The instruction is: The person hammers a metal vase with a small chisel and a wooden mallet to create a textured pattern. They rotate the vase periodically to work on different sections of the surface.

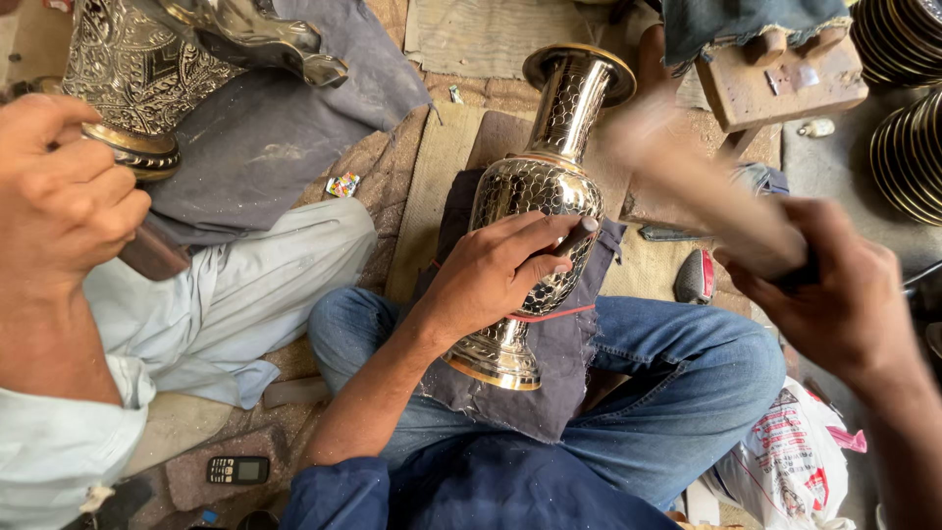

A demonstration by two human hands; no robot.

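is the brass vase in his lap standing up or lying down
Lying tilted: the vase rests on a dark cloth across the lap, mouth pointing away, left hand steadying it.

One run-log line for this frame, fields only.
left hand: holds small tool against brass vase | right hand: raised, grips blurred wooden mallet | vase: lying on dark cloth across lap

There is one view only, from the camera on my head, looking steeply down over my crossed legs. It sits close: my left hand (500, 270) fills the middle of the frame and my right hand (834, 294) comes in from the right edge, blurred. Beyond my grip the view reaches to the cloths on the floor; to the left of it, another person's hand (59, 201) crowds the edge (no second view shares any of this).
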